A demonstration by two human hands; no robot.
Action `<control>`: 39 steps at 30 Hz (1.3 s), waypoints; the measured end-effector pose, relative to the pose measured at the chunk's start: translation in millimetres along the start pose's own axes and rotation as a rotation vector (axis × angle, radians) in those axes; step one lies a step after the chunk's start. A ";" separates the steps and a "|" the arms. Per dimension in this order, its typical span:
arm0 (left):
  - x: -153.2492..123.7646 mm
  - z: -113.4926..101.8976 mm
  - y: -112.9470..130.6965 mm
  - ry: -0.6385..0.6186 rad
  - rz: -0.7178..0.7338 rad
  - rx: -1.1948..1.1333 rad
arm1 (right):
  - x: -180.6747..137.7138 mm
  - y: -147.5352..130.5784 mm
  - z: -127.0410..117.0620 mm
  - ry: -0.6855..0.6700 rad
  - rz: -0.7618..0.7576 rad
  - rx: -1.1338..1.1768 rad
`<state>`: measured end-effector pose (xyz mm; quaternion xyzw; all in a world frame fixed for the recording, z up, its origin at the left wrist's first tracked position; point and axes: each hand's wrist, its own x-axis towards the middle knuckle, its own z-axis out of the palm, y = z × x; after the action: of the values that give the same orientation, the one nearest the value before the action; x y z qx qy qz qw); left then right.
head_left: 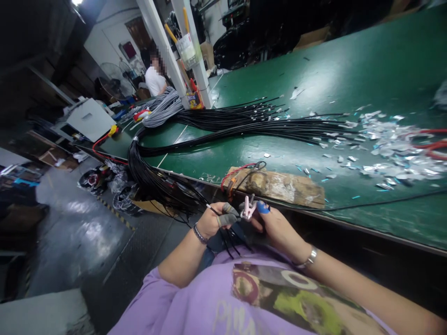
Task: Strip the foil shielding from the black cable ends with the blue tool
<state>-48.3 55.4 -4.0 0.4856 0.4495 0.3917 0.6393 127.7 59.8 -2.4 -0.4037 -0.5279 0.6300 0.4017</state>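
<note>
My left hand [218,219], with grey covers on its fingertips, is closed round the end of a black cable [195,199]. More cable ends hang beneath it. A small pale pink clamp-like tool [248,208] is at the cable end, between my two hands. My right hand [275,225], with blue tape on a fingertip, is closed at that tool. The thick bundle of black cables [153,179] droops over the table edge on my left. Just beyond my hands lies a worn wooden block [279,186] with red and black wires round its left end.
Other black cables [244,132] stretch across the green table [342,74], near many silver and blue scraps [391,144]. A coil of grey cable [164,111] sits beside a white post [200,79]. Farther back is a person in a white shirt [153,79].
</note>
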 end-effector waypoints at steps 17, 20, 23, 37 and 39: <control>4.5 2.6 -5.4 -0.084 -0.076 -0.002 | 6.2 -1.8 10.8 0.007 0.235 0.584; 5.9 5.2 -4.5 -0.098 -0.085 0.010 | 6.4 -1.4 10.8 0.015 0.225 0.565; 6.4 6.1 -3.9 -0.112 -0.085 -0.001 | 6.4 -2.0 10.7 0.017 0.217 0.549; -2.6 4.1 -2.5 -0.120 -0.098 0.016 | 2.2 10.1 3.5 -0.059 0.272 0.567; -9.2 5.4 -2.1 -0.112 -0.104 0.061 | -1.3 12.3 0.8 -0.079 0.286 0.535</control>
<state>-45.6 44.9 -3.6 0.5021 0.4493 0.3161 0.6679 126.4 56.9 -14.3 -0.3291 -0.2962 0.8120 0.3803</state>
